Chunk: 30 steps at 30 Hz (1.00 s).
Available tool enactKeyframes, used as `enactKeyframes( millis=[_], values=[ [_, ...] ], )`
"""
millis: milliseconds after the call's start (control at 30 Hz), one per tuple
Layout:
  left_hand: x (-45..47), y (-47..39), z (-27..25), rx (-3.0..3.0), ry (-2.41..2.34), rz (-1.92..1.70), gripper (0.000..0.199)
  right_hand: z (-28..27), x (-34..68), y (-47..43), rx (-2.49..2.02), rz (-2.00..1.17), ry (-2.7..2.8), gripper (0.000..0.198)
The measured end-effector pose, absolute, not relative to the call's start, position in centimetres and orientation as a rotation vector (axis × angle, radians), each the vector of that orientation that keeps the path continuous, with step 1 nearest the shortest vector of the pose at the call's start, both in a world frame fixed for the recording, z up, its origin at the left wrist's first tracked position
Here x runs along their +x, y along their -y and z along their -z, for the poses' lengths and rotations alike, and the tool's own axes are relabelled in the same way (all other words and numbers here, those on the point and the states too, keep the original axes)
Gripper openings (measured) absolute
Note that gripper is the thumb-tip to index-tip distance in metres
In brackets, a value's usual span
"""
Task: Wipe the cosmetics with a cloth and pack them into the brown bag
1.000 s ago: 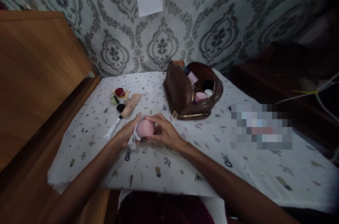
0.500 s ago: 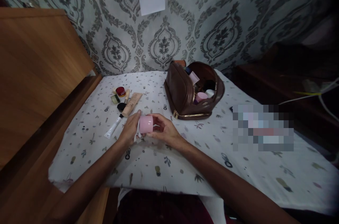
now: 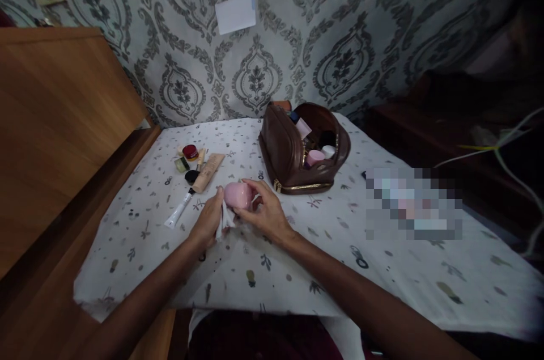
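A glossy pink jar (image 3: 238, 195) is tilted between my two hands, above the patterned cloth. Fingers and thumb of my right hand (image 3: 267, 212) grip its right end. My left hand (image 3: 209, 217) is closed around a crumpled white wipe (image 3: 226, 218), which hangs below the jar and lies against its left side. Just beyond my left hand are a beige squeeze tube (image 3: 209, 172), a slim white tube (image 3: 179, 210) with a black cap, a round black lid (image 3: 191, 177), a small green jar (image 3: 182, 164) and a red-lidded jar (image 3: 190, 152).
An unzipped brown cosmetic bag (image 3: 280, 150) stands at the back, holding several items, among them a pink container (image 3: 315, 157) and a white one (image 3: 328, 151). A blurred-out object (image 3: 414, 201) lies at right. A wooden panel (image 3: 63, 122) borders the table on the left.
The pink jar has turned in my hands, so its end now faces more toward me. More of the white wipe shows below it. The whole view has shifted slightly.
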State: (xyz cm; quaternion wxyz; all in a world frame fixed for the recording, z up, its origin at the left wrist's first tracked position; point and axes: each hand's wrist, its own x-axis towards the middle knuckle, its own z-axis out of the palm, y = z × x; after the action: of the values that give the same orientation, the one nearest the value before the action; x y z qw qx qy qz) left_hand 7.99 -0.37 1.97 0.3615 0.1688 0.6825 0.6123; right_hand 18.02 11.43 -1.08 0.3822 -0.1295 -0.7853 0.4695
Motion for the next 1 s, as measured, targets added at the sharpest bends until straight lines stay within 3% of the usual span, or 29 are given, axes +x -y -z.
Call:
enactKeyframes(
  millis=[167, 567, 700, 833, 1000],
  values=[
    [7.4, 1.1, -2.3, 1.176, -2.236, -1.494, 0.041, 1.4, 18.1, -11.6, -0.324, -1.087, 2.144, 0.057],
    [8.2, 2.0, -1.7, 2.223, -2.397, -0.681, 0.041, 1.6, 17.7, -12.1, -0.437, -1.111, 2.137, 0.041],
    [8.1, 1.8, -2.2, 2.064, -2.418, -0.681, 0.041, 1.5, 17.8, -11.9, -0.373, -1.091, 2.176, 0.041],
    [7.6, 0.9, -3.2, 1.758, -2.304, -0.977, 0.043, 1.3, 17.9, -11.8, -0.333, -1.081, 2.220, 0.036],
    [5.7, -0.2, -3.9, 1.110, -2.029, -1.335, 0.043, 1.0, 18.1, -12.1, -0.155, -1.218, 2.233, 0.053]
  ],
)
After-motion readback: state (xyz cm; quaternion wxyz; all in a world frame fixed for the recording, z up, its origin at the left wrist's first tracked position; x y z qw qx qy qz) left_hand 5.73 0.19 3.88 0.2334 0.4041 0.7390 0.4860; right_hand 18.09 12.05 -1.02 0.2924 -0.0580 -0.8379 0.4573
